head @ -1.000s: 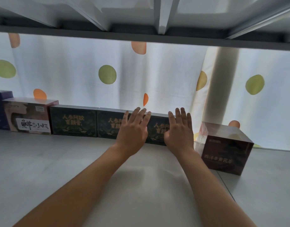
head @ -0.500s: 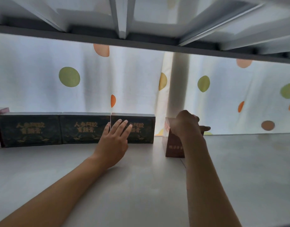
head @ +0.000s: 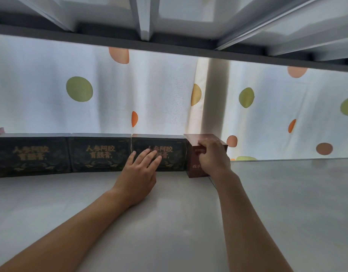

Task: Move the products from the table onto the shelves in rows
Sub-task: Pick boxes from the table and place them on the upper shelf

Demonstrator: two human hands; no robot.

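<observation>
Row alignment: left hand (head: 138, 174) flat, fingers straight against the rightmost dark box (head: 159, 153) to brace it; right hand (head: 213, 157) grips the red-brown box (head: 195, 167), butted to that box's right.

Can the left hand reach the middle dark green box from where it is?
Probably yes. The left hand lies flat against the rightmost dark green box, and the middle dark green box stands right beside it with only bare shelf between.

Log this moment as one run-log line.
left hand: flat on third dark box | right hand: gripping red box at row end | shelf | step: aligning
</observation>
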